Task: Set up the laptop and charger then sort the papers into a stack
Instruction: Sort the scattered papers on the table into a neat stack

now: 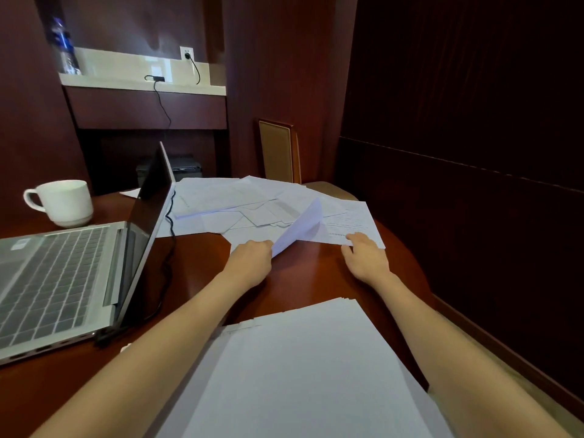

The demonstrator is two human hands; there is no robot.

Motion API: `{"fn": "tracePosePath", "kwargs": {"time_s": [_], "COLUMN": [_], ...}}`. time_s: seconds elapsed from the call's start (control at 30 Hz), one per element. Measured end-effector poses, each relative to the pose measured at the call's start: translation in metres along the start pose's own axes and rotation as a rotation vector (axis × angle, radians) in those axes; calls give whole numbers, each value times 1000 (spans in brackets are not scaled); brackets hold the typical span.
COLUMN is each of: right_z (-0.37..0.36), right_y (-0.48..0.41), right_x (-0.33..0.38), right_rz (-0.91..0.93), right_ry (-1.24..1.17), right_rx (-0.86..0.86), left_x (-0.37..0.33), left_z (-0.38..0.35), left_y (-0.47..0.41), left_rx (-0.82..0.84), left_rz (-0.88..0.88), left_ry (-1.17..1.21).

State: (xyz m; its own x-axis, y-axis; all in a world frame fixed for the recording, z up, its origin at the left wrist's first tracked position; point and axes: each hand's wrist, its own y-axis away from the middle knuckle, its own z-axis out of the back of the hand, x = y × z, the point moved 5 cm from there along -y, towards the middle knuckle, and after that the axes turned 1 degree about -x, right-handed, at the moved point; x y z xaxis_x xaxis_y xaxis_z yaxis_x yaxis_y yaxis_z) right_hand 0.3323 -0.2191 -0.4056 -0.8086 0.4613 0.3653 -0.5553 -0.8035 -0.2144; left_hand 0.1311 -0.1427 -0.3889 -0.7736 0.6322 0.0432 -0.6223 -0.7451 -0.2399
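Observation:
An open silver laptop [60,273] sits at the left of the wooden table [196,273], its black charger cable [169,235] running up to a wall socket [186,53]. Loose white papers [240,200] lie scattered across the far side of the table. My left hand [252,259] pinches the near corner of a curled sheet [300,227] lifted off the pile. My right hand [365,256] lies on a printed sheet [354,222] at the pile's right, fingers over its near edge. A squared stack of papers [303,374] lies close in front of me.
A white mug [63,202] stands at the back left of the table. A water bottle [63,47] stands on the white shelf [142,83] on the wall. A chair [279,151] stands behind the table. Dark wood panelling runs along the right.

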Motion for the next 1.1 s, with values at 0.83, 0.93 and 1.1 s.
{"fn": "tracePosePath", "kwargs": {"time_s": [0.83, 0.93, 1.1], "right_z": [24, 30, 39], "right_y": [38, 47, 58], "right_x": [-7, -15, -48], "right_rz": [389, 404, 240], "right_ry": [323, 273, 52], "right_rx": [3, -29, -30], "left_x": [-53, -82, -111], "left_z": [26, 29, 25], "left_y": [-17, -13, -6], "left_rx": [-180, -142, -18], "left_rz": [-165, -248, -430], "left_ry": [39, -56, -168]}}
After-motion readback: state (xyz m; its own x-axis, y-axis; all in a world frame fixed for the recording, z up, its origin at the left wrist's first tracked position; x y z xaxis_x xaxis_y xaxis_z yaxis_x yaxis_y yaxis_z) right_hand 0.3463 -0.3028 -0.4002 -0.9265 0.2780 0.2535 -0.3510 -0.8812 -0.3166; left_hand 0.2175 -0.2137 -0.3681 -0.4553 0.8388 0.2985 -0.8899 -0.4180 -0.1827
